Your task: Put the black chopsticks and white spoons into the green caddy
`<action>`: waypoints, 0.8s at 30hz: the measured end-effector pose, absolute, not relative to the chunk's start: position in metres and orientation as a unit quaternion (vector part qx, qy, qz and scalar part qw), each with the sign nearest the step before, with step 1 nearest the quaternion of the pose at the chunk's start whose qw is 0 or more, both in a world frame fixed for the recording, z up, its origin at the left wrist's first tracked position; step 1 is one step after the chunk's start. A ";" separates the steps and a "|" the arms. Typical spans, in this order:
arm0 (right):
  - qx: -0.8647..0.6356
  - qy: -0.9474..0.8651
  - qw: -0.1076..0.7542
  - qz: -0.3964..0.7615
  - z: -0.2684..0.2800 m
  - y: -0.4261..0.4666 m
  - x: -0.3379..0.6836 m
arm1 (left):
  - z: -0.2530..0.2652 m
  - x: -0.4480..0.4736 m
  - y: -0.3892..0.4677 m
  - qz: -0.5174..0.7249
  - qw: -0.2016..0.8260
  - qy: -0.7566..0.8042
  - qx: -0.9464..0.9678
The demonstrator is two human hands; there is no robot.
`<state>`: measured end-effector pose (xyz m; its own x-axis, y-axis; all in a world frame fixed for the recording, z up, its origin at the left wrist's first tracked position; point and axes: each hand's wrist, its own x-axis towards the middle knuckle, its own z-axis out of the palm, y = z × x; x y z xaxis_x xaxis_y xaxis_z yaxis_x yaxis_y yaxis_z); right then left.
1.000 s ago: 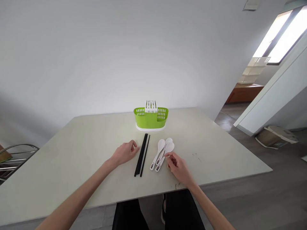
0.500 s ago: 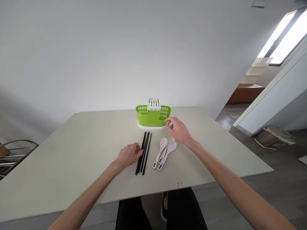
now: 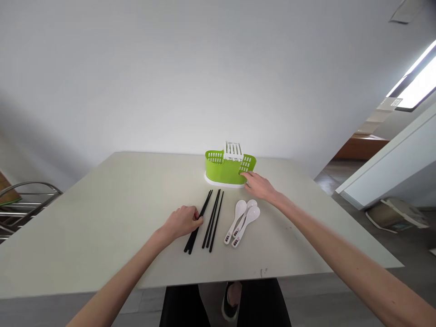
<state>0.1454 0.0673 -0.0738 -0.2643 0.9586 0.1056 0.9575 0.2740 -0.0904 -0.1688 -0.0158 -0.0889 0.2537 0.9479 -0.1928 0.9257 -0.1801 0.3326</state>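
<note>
My left hand (image 3: 184, 220) is closed on black chopsticks (image 3: 194, 238) that lie slanted on the table, thumb and fingers pinching them near the middle. Just right of it rest several more black chopsticks (image 3: 213, 222), side by side. My right hand (image 3: 258, 185) is at the front right of a green holder (image 3: 221, 172) with slotted walls, a white base and a white slotted top piece (image 3: 233, 151). Its thumb and fingers curl over the low rim of the right compartment. Below that hand lie three white spoons (image 3: 239, 209), handles toward me, partly overlapping.
The pale table (image 3: 136, 190) meets a white wall (image 3: 170, 81) behind the holder. A metal rack (image 3: 30, 204) stands beyond the table's left side. Past the right edge, a container (image 3: 395, 214) sits on the floor.
My left hand has drawn some chopsticks leftward, apart from the others. My right hand has moved from in front of the holder onto its right rim. The view has shifted slightly.
</note>
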 end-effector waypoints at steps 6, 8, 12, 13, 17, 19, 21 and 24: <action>-0.597 -0.800 0.063 0.000 -0.079 0.052 0.168 | -0.098 -0.179 -0.012 0.080 0.237 0.580 0.775; -0.595 -0.801 0.059 0.004 -0.079 0.048 0.174 | -0.101 -0.182 -0.011 0.091 0.252 0.567 0.779; -0.590 -0.806 0.042 0.016 -0.075 0.042 0.182 | -0.103 -0.185 -0.014 0.104 0.251 0.569 0.776; -0.591 -0.806 0.029 0.015 -0.072 0.040 0.182 | -0.102 -0.184 -0.015 0.104 0.243 0.572 0.776; -0.605 -0.796 -0.009 -0.034 -0.052 0.021 0.175 | -0.096 -0.178 -0.024 0.074 0.205 0.588 0.779; -0.591 -0.804 0.027 -0.065 -0.037 0.006 0.168 | -0.093 -0.174 -0.026 0.047 0.177 0.594 0.783; -0.570 -0.815 0.070 -0.072 -0.021 -0.011 0.160 | -0.092 -0.170 -0.027 0.016 0.144 0.594 0.791; -0.552 -0.827 0.091 -0.058 -0.001 -0.037 0.145 | -0.089 -0.164 -0.029 -0.028 0.103 0.592 0.799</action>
